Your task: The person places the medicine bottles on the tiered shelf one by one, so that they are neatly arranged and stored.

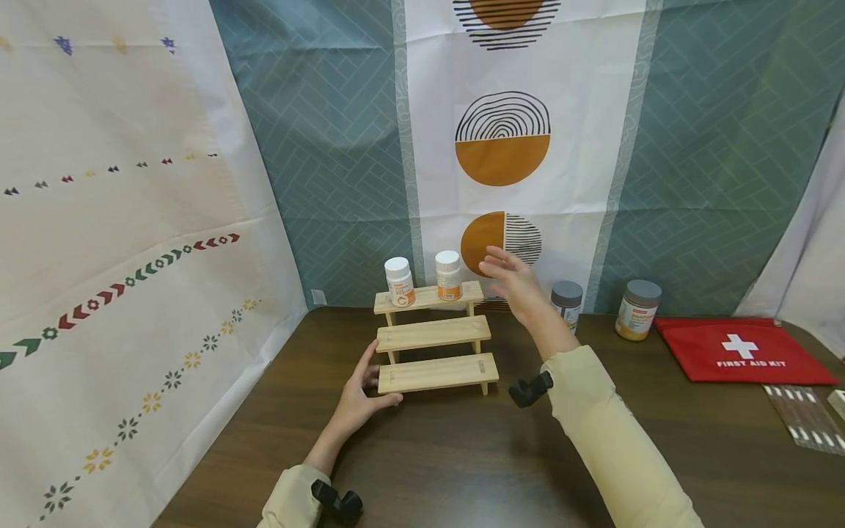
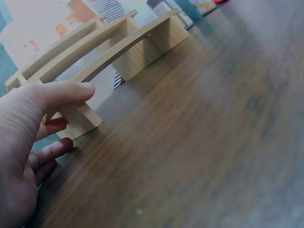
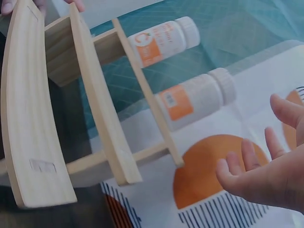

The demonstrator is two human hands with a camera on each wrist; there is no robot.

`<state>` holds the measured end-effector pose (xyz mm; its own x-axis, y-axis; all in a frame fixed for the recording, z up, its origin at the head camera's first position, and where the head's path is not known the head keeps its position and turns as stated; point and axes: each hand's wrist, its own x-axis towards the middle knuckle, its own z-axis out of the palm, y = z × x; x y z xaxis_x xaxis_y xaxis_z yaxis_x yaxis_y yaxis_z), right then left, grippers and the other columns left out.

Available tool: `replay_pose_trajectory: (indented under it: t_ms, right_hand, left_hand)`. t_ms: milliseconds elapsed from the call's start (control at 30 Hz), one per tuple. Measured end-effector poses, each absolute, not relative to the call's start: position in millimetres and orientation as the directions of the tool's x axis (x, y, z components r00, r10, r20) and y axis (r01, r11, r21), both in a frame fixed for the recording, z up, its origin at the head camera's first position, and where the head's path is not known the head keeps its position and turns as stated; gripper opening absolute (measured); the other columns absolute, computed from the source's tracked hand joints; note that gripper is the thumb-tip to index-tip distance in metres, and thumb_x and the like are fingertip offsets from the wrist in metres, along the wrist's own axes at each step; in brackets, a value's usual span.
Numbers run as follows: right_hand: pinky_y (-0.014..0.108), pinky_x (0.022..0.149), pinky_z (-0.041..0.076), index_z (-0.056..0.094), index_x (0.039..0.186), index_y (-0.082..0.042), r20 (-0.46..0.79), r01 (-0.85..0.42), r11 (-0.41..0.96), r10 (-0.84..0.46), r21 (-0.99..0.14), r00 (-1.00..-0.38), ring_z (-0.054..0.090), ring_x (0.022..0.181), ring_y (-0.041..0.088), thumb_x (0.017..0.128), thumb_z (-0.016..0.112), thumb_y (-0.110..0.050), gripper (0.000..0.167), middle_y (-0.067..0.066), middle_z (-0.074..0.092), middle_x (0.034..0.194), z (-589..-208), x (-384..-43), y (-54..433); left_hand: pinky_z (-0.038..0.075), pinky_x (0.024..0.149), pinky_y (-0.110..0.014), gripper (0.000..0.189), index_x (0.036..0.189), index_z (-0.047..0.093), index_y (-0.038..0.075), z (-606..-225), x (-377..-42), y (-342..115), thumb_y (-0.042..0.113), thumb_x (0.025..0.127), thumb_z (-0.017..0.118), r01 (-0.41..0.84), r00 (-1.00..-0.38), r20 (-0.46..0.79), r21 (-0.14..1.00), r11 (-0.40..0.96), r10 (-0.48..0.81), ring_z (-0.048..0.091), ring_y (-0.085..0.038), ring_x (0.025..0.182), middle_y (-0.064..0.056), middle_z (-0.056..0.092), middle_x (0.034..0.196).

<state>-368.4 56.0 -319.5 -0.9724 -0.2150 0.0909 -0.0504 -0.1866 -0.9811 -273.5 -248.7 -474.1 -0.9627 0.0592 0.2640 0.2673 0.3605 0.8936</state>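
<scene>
A three-tier wooden stand stands on the table. My left hand holds its left end, with the thumb at the front of the lowest step and the other fingers along the side; in the left wrist view the left hand shows the fingers bent around that end. Two white pill bottles with orange labels sit on the top step, a left bottle and a right bottle. To the right of the right bottle, my right hand is in the air with its fingers spread, holding nothing.
Two grey-lidded jars stand to the right: a nearer jar, partly behind my right forearm, and a farther jar. A red first aid pouch lies beyond them, with a pack of cotton swabs below it. Curtains hang behind the table.
</scene>
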Motion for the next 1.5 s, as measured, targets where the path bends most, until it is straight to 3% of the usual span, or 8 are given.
replay_pose_trajectory:
  t_ms: [167,433,533,667,833,1100,1267,1500]
  right_hand:
    - [0.043,0.12,0.026,0.032,0.151,-0.008,0.135,-0.1,-0.176,-0.198,-0.979,-0.971,0.038,0.141,0.029,0.099,0.055,-0.012,0.058,0.009,0.039,0.147,-316,-354,72]
    - [0.041,0.119,0.028,0.038,0.148,-0.009,0.227,-0.215,-0.088,-0.155,-0.972,-0.961,0.049,0.122,0.009,0.097,0.06,-0.018,0.056,-0.004,0.05,0.134,-315,-339,103]
    - [0.028,0.113,0.036,0.042,0.146,-0.014,0.252,-0.249,-0.042,-0.128,-0.968,-0.959,0.049,0.121,0.004,0.096,0.062,-0.023,0.054,-0.012,0.053,0.129,-317,-332,118]
    - [0.013,0.095,0.041,0.05,0.137,-0.023,0.257,-0.258,0.003,-0.074,-0.966,-0.963,0.051,0.113,-0.004,0.094,0.065,-0.025,0.046,-0.021,0.056,0.12,-324,-324,138]
    - [0.018,0.095,0.037,0.055,0.128,-0.032,0.256,-0.256,-0.011,-0.026,-0.967,-0.966,0.052,0.108,-0.007,0.093,0.067,-0.025,0.038,-0.026,0.058,0.113,-333,-323,158]
    - [0.006,0.081,0.041,0.06,0.119,-0.029,0.305,-0.311,-0.096,0.071,-0.945,-0.95,0.056,0.1,-0.008,0.091,0.069,-0.015,0.033,-0.024,0.062,0.105,-343,-326,188]
    - [0.005,0.081,0.044,0.062,0.115,-0.03,0.301,-0.315,-0.156,0.102,-0.936,-0.948,0.056,0.1,-0.007,0.09,0.07,-0.014,0.031,-0.02,0.063,0.105,-345,-329,203]
    - [0.005,0.074,0.047,0.062,0.109,-0.03,0.248,-0.3,-0.237,0.223,-0.924,-0.943,0.059,0.09,-0.008,0.089,0.069,-0.007,0.031,-0.02,0.066,0.099,-356,-335,229]
  left_hand:
    - [0.046,0.084,-0.025,0.106,0.156,0.023,0.025,-474,-274,-250,0.004,0.073,0.084,0.264,-0.963,0.262,0.89,0.372,0.057,0.061,-0.016,0.089,-0.02,0.065,0.121]
    - [0.046,0.085,-0.025,0.106,0.156,0.023,0.027,-472,-273,-249,0.004,0.073,0.084,0.248,-0.967,0.249,0.893,0.375,0.047,0.061,-0.015,0.089,-0.018,0.065,0.121]
    - [0.046,0.086,-0.026,0.105,0.156,0.024,0.026,-472,-271,-249,0.005,0.073,0.084,0.248,-0.967,0.249,0.894,0.372,0.045,0.061,-0.016,0.09,-0.018,0.065,0.121]
    - [0.045,0.087,-0.027,0.106,0.156,0.023,0.026,-473,-269,-249,0.005,0.073,0.084,0.244,-0.968,0.248,0.896,0.37,0.038,0.06,-0.016,0.089,-0.018,0.065,0.121]
    - [0.046,0.086,-0.026,0.107,0.156,0.023,0.027,-472,-269,-250,0.004,0.072,0.085,0.245,-0.967,0.254,0.894,0.375,0.026,0.061,-0.016,0.09,-0.017,0.066,0.121]
    - [0.047,0.086,-0.028,0.107,0.157,0.02,0.02,-474,-272,-248,0.005,0.073,0.084,0.277,-0.96,0.271,0.877,0.392,0.073,0.062,-0.02,0.094,-0.02,0.065,0.123]
    - [0.047,0.087,-0.029,0.106,0.156,0.022,0.026,-470,-272,-249,0.004,0.073,0.084,0.265,-0.963,0.264,0.888,0.374,0.056,0.063,-0.021,0.094,-0.018,0.066,0.123]
    - [0.046,0.087,-0.029,0.107,0.157,0.02,0.022,-472,-274,-248,0.003,0.073,0.083,0.24,-0.969,0.239,0.876,0.42,0.054,0.063,-0.02,0.094,-0.02,0.065,0.123]
